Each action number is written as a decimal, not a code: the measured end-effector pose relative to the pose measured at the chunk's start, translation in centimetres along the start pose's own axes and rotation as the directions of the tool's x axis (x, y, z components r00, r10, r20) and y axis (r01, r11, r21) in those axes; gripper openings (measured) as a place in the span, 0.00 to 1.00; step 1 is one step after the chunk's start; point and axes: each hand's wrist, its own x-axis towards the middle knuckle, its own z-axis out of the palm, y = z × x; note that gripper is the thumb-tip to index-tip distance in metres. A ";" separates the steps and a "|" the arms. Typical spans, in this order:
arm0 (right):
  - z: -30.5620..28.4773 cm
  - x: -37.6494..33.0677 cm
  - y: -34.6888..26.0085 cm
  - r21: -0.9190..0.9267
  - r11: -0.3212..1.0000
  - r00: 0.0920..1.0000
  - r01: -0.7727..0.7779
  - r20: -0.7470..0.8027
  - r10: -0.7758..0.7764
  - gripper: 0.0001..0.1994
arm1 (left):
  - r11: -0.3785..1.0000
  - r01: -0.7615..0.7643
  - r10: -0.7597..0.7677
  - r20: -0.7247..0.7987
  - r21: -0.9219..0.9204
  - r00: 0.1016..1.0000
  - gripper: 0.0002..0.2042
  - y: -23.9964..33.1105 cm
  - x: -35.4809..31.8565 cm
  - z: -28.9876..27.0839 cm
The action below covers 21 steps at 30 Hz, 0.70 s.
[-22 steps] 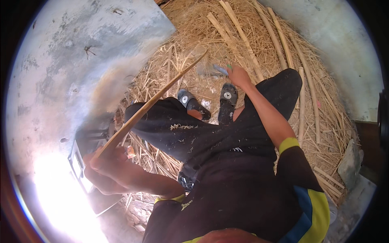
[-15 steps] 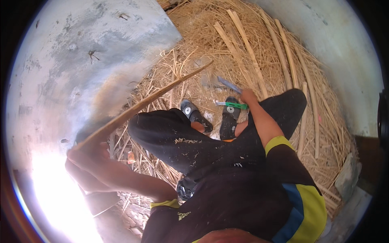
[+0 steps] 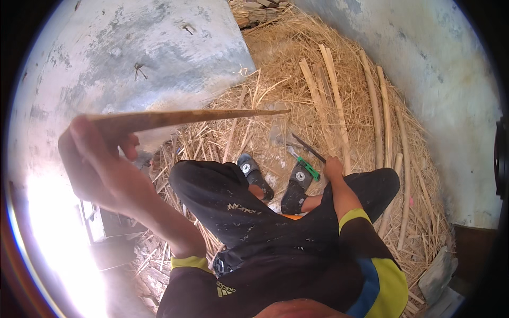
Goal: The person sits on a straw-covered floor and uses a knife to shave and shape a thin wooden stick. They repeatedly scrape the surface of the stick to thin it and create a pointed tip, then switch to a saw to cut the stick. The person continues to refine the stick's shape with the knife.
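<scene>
My left hand (image 3: 95, 164), raised at the left, is closed round the thick end of a long brown bamboo strip (image 3: 185, 117). The strip lies almost level across the view, and its thin far end hangs over the floor beyond my feet. Beside my right knee my right hand (image 3: 334, 168) grips a knife. Its narrow dark blade (image 3: 308, 147) points away and to the left; the handle is hidden in my fist. Strip and blade are apart. A green-handled tool with a pale metal tip (image 3: 306, 166) rests by my right sandal (image 3: 297, 185).
Straw-like shavings (image 3: 275, 58) cover the floor. Several long bamboo strips (image 3: 374, 106) lie along the right side. A pale wall panel (image 3: 175, 58) stands at the left and a grey wall (image 3: 445, 79) at the right. A stone slab (image 3: 439, 270) is at the lower right.
My left hand has risen away from me, swinging the bamboo strip from a slant to nearly level. The knife in my right hand now points more steeply away. The view has shifted slightly.
</scene>
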 end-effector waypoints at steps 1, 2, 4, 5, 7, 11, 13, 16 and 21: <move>-0.2 0.1 0.6 0.019 0.999 0.995 0.046 -0.087 -0.044 0.12 | 0.994 -0.061 0.065 0.040 -0.089 0.997 0.16 -0.1 0.4 0.6; -1.4 0.1 0.1 0.010 0.997 0.996 0.075 -0.057 -0.075 0.13 | 0.984 -0.094 0.108 0.088 -0.149 0.990 0.16 -0.5 1.0 0.7; -6.3 0.1 -2.4 -0.021 0.993 0.993 0.120 0.003 -0.120 0.15 | 0.938 -0.109 0.155 0.117 -0.328 0.981 0.15 -1.9 1.9 1.7; -8.1 0.4 -1.9 0.094 0.989 0.989 0.115 0.085 -0.123 0.16 | 0.935 -0.079 0.129 0.123 -0.346 0.984 0.14 -2.3 2.3 2.3; -11.3 0.8 -1.3 0.324 0.942 0.957 0.087 0.234 -0.169 0.17 | 0.941 0.001 0.060 0.171 -0.339 0.983 0.11 -2.5 3.2 2.8; -17.4 -4.8 -2.8 0.952 0.307 0.960 0.008 0.079 -0.267 0.17 | 0.916 0.046 0.022 0.165 -0.398 0.986 0.12 -3.0 3.7 3.4; -22.4 -9.6 -5.5 0.998 0.006 0.949 -0.061 0.060 -0.309 0.16 | 0.930 0.071 -0.014 0.160 -0.360 0.987 0.11 -2.8 3.5 3.2; -24.9 -12.8 -6.9 0.997 0.031 0.926 0.073 -0.056 -0.373 0.17 | 0.927 0.086 -0.020 0.181 -0.366 0.983 0.11 -2.0 2.6 2.7; -29.6 -16.9 -10.7 0.849 0.409 0.938 0.335 -0.258 -0.232 0.14 | 0.884 0.046 0.076 0.240 -0.465 0.968 0.11 -1.6 2.3 2.1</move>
